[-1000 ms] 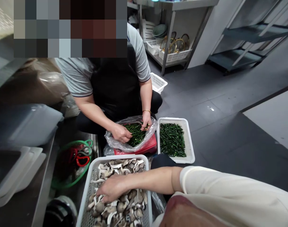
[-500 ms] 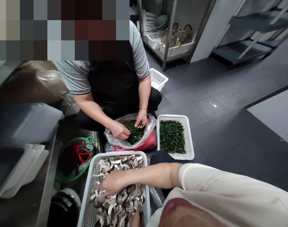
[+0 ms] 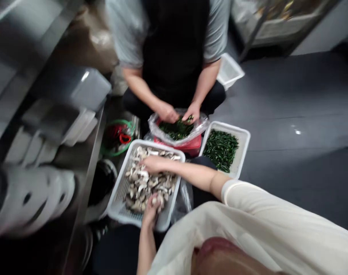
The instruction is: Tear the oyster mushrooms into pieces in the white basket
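Observation:
A white slotted basket (image 3: 119, 208) full of pale sliced mushrooms (image 3: 139, 182) stands on the floor in front of me. My right hand (image 3: 152, 164) reaches across from the right and lies flat on the mushrooms at the far end, fingers stretched out. My left hand (image 3: 150, 209) comes up from below at the basket's near edge, its fingertips down among the mushrooms; blur hides whether it grips any. The whole picture is smeared by motion.
Opposite me a crouching person has both hands (image 3: 166, 114) in a clear bag of green chillies (image 3: 176, 130) on a red tray (image 3: 191, 145). A white basket (image 3: 245, 134) of chillies stands to the right. A steel counter (image 3: 76, 160) with white containers lines the left; a green basin (image 3: 116, 134) sits beneath.
The view has tipped down and swung. My left hand has come into sight at the basket's near edge. My right hand has shifted toward the far end of the mushrooms.

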`<state>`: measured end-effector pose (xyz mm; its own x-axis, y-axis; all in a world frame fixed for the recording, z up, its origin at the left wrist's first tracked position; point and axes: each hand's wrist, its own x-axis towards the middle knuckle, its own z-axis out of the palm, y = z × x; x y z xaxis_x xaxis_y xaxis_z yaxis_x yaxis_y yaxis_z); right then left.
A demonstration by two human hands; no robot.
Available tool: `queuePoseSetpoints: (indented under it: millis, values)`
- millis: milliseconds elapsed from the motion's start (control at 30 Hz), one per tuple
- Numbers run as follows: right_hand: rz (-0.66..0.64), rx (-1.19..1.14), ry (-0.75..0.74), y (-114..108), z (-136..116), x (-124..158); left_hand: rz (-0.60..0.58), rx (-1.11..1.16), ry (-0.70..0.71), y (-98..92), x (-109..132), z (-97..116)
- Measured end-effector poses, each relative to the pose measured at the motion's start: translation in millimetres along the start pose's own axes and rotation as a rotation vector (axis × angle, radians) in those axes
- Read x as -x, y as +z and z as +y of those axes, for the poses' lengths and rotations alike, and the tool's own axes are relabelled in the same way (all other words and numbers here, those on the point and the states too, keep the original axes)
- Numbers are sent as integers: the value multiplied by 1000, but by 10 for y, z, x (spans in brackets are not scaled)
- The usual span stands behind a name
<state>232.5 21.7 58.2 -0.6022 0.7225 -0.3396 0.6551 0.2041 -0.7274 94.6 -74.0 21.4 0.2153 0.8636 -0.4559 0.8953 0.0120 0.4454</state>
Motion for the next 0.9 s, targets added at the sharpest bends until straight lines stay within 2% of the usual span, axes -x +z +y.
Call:
queuePoseSetpoints:
  millis: [67,100,133,200,233,300,400,533,700,900]
  values:
    - [-17,-31,-18,3,73,22,41,332,-236,28,365,-184]
    - [-15,-54,-22,17,122,9,92,533,-332,22,425,-241]
    - [47,-109,1,41,174,-19,157,736,-389,6,414,-292]
    - [157,-237,-7,120,269,-97,309,1152,-380,-40,263,-394]
    - [157,-348,-3,175,305,-136,342,1280,-295,-64,166,-437]
    - [68,-606,14,312,349,-188,379,1404,-211,-106,13,-476]
    - [-44,-890,-9,551,360,-194,437,1506,-236,-144,-43,-414]
    - [33,-1033,-35,752,352,-159,396,1532,-319,-193,19,-341]
    - [109,-996,-25,677,381,-127,270,1401,-244,-279,-84,-424]
    - [12,-983,43,581,456,-168,234,1295,-204,-275,-257,-453]
